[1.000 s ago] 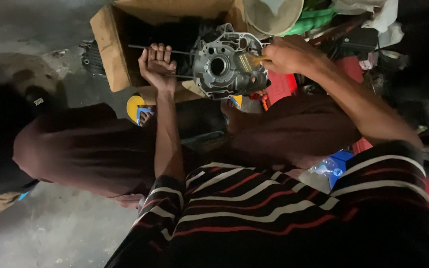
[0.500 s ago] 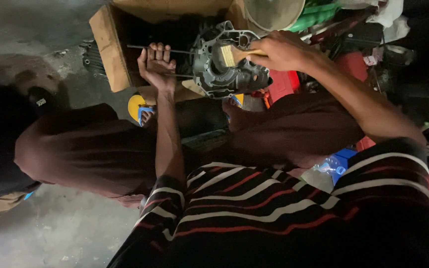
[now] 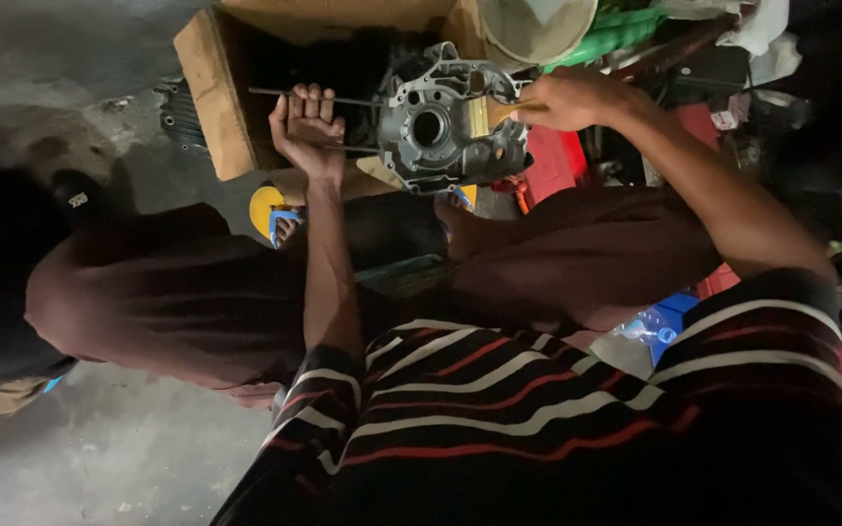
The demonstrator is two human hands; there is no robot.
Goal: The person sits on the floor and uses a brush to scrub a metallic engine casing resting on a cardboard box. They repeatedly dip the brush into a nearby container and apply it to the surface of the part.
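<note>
the person is part-way through working on a grey cast-metal engine casing (image 3: 445, 122), which is held up in the air in front of an open cardboard box (image 3: 211, 93), above the person's knees. judging from the grips, the step in hand is steadying and turning the casing so that the thin metal rods (image 3: 343, 99) running out of its left side can be handled; the next move would call for a firm hold on the casing's right edge while the rods are kept straight and level, since a slip could let the heavy part tip toward the box.

the left hand (image 3: 306, 127) is curled closed around the rods, fingers wrapped over the upper one and the palm facing the camera, just beside the casing's left flank. the right hand (image 3: 569, 99) is pinched shut on the casing's upper right rim, thumb and fingertips meeting there (whether a small tool or part sits between them cannot be told, though something pale shows at the fingertips).

behind the casing lie a pale bucket (image 3: 538, 24), a green object (image 3: 626, 34) and a red container (image 3: 553, 166). a yellow and blue thing (image 3: 270, 209) rests on the concrete floor (image 3: 99, 448) below the left wrist.
</note>
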